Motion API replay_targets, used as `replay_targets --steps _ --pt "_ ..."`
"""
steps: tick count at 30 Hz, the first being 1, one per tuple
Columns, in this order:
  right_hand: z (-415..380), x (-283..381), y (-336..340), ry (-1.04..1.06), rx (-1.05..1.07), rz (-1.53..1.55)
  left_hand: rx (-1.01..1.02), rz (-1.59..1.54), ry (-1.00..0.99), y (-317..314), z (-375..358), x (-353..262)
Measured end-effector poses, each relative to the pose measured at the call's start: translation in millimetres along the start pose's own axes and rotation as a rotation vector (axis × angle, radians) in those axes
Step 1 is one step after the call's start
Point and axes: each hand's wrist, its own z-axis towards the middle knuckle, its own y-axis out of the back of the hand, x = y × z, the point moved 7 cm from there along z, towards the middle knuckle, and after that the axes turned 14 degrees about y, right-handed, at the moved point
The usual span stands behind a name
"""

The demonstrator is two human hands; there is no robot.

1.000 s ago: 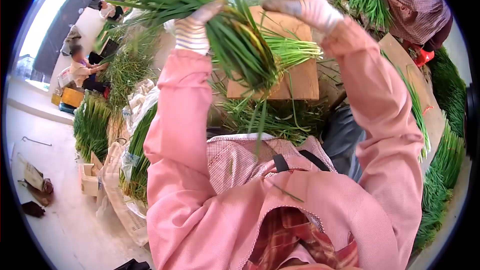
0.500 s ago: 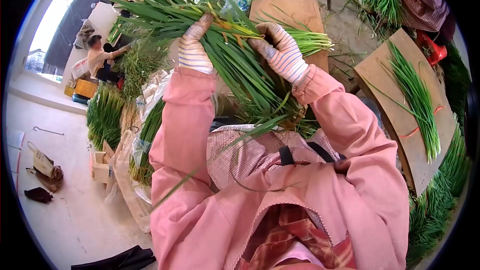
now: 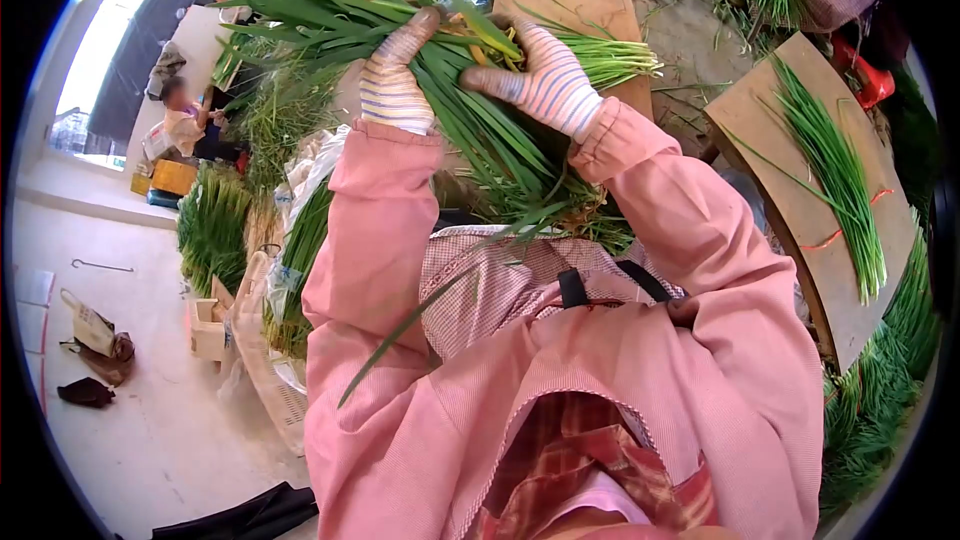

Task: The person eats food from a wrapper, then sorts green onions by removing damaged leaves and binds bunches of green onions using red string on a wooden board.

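A: Change over the last second?
B: Right hand point(image 3: 545, 80), earlier off the leaf bundle point(image 3: 470, 105), now at it, near the left hand point(image 3: 395, 75). Handling appears two-handed now.
A: Fingers?
B: Left: closed round the bundle. Right: thumb and fingers parted about yellowed leaves point(image 3: 488, 35); grip cannot be told.
A: Bundle's place?
B: Between both hands' fingers, broad leaves fanning beyond the left ones.

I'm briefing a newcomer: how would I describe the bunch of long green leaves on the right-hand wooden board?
Right of the person's pink jacket is a brown wooden board. On it lies a long, slim bunch of green leaves with pale lower ends. It is that board's only bunch, with a thin red strip showing on both sides.
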Motion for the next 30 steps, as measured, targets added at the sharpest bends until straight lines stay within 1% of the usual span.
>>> replay_targets --steps 2,4,5,7,8,9,10,11,12,14,15,17,18,19,20,21,22,23,24,25,26,27,28,29,30 --pt "-6 -3 3 0.014 -0.014 0.036 0.008 -0.028 0.034 2 -1 -4" --pt "-16 -10 14 0.030 -0.048 0.055 0.075 0.026 0.264 14 5 -1" --pt "-20 -16 22 -0.046 -0.116 0.146 -0.036 -0.059 0.095 20 -1 -5" --pt "-27 -27 46 -0.034 -0.219 0.326 -0.165 -0.023 -0.005 34 -6 -22" --pt "-33 -29 62 -0.099 -0.290 0.348 -0.133 0.021 -0.025 43 -4 -33" --pt "-40 -32 79 -0.162 -0.358 0.369 -0.158 0.013 -0.117 50 -8 -43" --pt "-42 -50 94 -0.081 -0.305 0.358 -0.150 0.004 -0.139 61 -5 -53" --pt "-47 -49 97 -0.089 -0.231 0.372 -0.142 -0.002 -0.161 73 -1 -64" --pt "-39 -33 82 0.084 -0.135 0.472 -0.147 0.001 -0.152 82 1 -70" --pt "-27 -10 52 0.202 0.159 0.143 0.101 -0.089 -0.040 78 11 -72" --pt "-26 -2 35 0.030 0.146 0.233 0.101 -0.084 -0.036 75 14 -71" --pt "-29 11 0 -0.057 0.272 0.266 0.114 -0.133 -0.055 67 18 -72" --pt "-31 18 -18 -0.100 0.336 0.278 0.231 -0.076 0.124 61 20 -70" --pt "-43 20 -28 0.015 0.308 0.297 0.231 -0.074 0.126 64 23 -75" --pt "-55 21 -37 0.130 0.279 0.315 0.114 -0.060 0.075 73 25 -81" --pt "-68 21 -42 0.153 0.423 0.089 -0.003 -0.045 0.027 80 24 -86" --pt "-82 20 -47 0.199 0.567 -0.135 0.107 -0.100 0.065 73 18 -88" --pt "-100 12 -45 0.142 0.745 -0.306 0.042 -0.082 -0.068 89 27 -109" --pt "-122 -13 -39 0.038 0.683 -0.277 0.006 -0.052 -0.110 80 17 -113" --pt "-141 -39 -32 -0.062 0.787 -0.453 -0.031 -0.024 -0.154 70 5 -118" --pt "-151 -45 -23 -0.164 0.873 -0.585 -0.039 -0.029 -0.156 75 6 -124" --pt "-180 -79 -16 -0.228 0.747 -0.540 -0.076 -0.039 -0.191 88 10 -143" --pt "-214 -104 -3 -0.287 0.673 -0.549 -0.116 -0.046 -0.220 105 13 -162" --pt "-251 -127 8 -0.407 0.569 -0.461 -0.154 -0.049 -0.248 119 12 -178" --pt "-286 -147 18 -0.501 0.612 -0.607 0.188 -0.041 -0.123 103 4 -181"
